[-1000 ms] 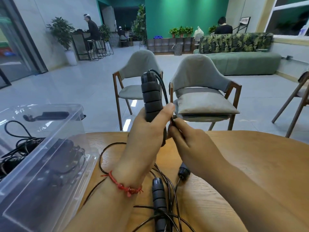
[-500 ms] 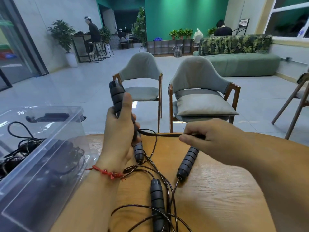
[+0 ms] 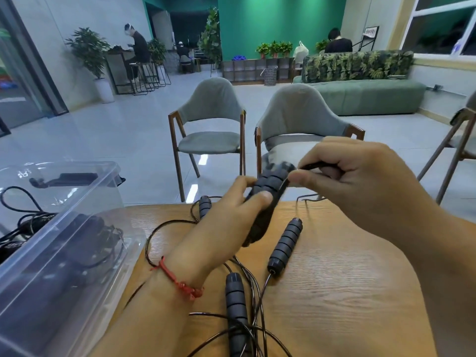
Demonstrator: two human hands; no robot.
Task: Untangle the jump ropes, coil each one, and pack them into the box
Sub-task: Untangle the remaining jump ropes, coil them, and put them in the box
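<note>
Left hand (image 3: 231, 210) was curled round the held handle bundle (image 3: 269, 191), with the thumb laid across the ribs. The bundle was tilted up and away, above the far part of the table (image 3: 347, 292). It was blurred, so one handle or two side by side could not be told.

Right hand (image 3: 360, 181) was closed in a narrow pinch on a thin black cord (image 3: 313, 166), just beside the bundle's upper end. More cord was seen at the far table edge, below the right hand.

Three other ribbed handles were laid on the table:
- far handle (image 3: 204, 206), partly hidden behind the left hand
- middle handle (image 3: 284, 244), just right of the left hand
- near handle (image 3: 235, 305), at the bottom, among the tangled rope loops (image 3: 154, 235)

Clear plastic box (image 3: 64, 253) was set at the table's left side. Dark coiled ropes (image 3: 90, 228) were seen through its wall. A red string bracelet (image 3: 177, 279) was worn on the left wrist. Two grey chairs (image 3: 213, 130) were stood beyond the table.
</note>
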